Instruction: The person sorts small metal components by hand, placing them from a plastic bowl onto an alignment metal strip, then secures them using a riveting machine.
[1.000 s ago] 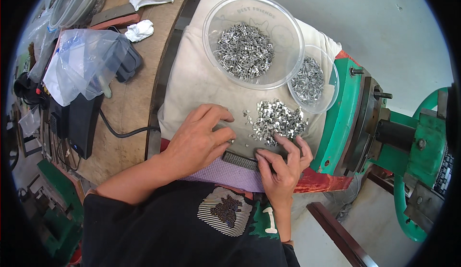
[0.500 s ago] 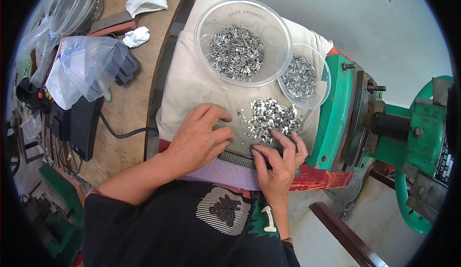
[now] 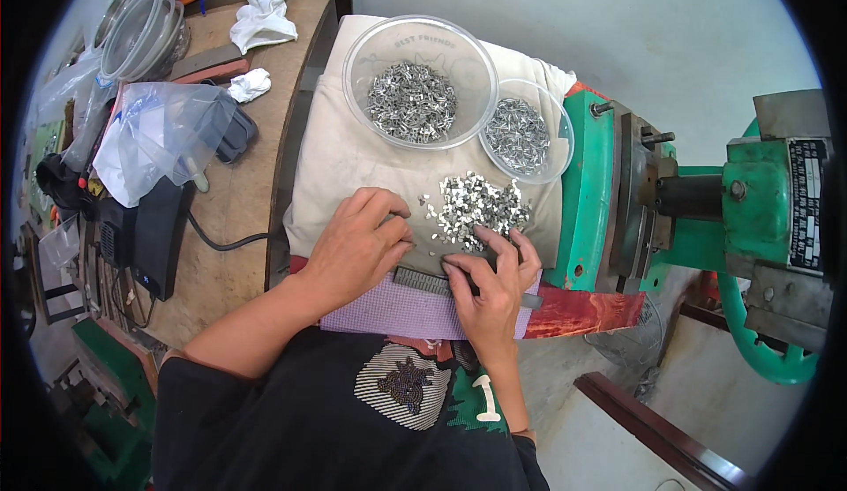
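Green machine (image 3: 688,198) on R. L of it, cream cloth (image 3: 353,169), w/ big clear tub (image 3: 472,67) of metal pcs at far side & smaller tub (image 3: 558,151), also w/ metal pcs, to its R. Hands apart: L hand (image 3: 357,239) curled, R hand (image 3: 494,284) w/ 2 fingers at near edge of pile, thumb & index tips close; can't tell if either grips a pc. Pile of small metal bits (image 3: 472,204) on cloth, near side of tubs. Dark ribbed bar (image 3: 423,281) btwn hands.
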`<state>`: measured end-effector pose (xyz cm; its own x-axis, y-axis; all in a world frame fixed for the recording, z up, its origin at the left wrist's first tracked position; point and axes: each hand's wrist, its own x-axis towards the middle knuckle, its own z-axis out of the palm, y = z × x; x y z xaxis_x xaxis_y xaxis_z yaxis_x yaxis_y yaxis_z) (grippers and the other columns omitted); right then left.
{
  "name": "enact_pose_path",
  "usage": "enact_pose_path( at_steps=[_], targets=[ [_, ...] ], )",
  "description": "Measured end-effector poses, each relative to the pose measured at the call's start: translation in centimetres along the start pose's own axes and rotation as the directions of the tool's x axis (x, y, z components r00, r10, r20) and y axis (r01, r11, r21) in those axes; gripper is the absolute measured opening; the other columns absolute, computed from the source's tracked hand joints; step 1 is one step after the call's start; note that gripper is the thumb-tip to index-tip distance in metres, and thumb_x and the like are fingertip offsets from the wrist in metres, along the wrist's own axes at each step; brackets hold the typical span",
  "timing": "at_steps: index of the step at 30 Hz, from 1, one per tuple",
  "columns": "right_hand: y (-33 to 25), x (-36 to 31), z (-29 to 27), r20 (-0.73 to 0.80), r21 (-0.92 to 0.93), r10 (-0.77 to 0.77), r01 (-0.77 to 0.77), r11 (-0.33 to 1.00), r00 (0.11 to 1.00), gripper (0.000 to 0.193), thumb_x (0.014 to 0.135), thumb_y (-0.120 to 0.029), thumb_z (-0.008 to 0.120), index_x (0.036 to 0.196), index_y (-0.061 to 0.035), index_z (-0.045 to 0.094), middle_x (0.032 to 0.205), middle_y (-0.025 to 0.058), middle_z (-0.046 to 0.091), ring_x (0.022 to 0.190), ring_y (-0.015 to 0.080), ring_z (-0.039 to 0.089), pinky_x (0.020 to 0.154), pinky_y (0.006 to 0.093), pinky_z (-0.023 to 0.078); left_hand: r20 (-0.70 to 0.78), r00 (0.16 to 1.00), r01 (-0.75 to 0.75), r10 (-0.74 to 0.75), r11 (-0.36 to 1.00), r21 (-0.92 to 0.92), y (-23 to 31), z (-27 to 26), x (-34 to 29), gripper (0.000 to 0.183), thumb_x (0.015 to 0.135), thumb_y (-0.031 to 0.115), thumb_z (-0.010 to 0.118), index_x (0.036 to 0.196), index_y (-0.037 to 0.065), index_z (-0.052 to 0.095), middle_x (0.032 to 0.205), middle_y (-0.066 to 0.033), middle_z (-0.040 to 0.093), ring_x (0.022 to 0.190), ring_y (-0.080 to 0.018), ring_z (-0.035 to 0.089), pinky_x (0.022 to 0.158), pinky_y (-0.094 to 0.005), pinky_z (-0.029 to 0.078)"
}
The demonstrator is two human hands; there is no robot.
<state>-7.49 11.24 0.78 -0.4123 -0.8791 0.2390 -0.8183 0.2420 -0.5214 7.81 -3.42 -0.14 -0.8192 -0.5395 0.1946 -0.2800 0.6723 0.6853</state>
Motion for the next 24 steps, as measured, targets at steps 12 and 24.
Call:
enact_pose_path(
  at_steps=[12,24],
  targets=[
    [-0.6,0.2,0.8,-0.003,-0.026,-0.028,0.028,0.999,1.000,0.015,0.074,-0.011,0.079,0.088,-0.0162,0.076,0.125,0.0056,0.060,0.130,0.0385,0.039,0.106,0.0514,0.026,-0.012,1.000,-0.015,0.014,0.999,-0.029,0.0,-0.7,-1.1,0.016,0.076,0.008,0.074,0.086,0.003,0.063,0.107,-0.0101,0.058,0.106,-0.0311,0.055,0.090,-0.0401,0.046],
    [-1.1,1.4,1.1,-0.009,-0.071,-0.048,0.047,0.996,0.999,0.014,0.072,-0.014,0.080,0.085,-0.0126,0.075,0.126,0.0075,0.060,0.130,0.0392,0.038,0.108,0.0525,0.024,0.047,0.997,-0.055,0.060,0.992,-0.116,1.1,-0.2,-2.7,0.019,0.073,0.007,0.076,0.086,0.002,0.063,0.104,-0.0102,0.060,0.104,-0.0307,0.057,0.089,-0.0399,0.047]
  ],
)
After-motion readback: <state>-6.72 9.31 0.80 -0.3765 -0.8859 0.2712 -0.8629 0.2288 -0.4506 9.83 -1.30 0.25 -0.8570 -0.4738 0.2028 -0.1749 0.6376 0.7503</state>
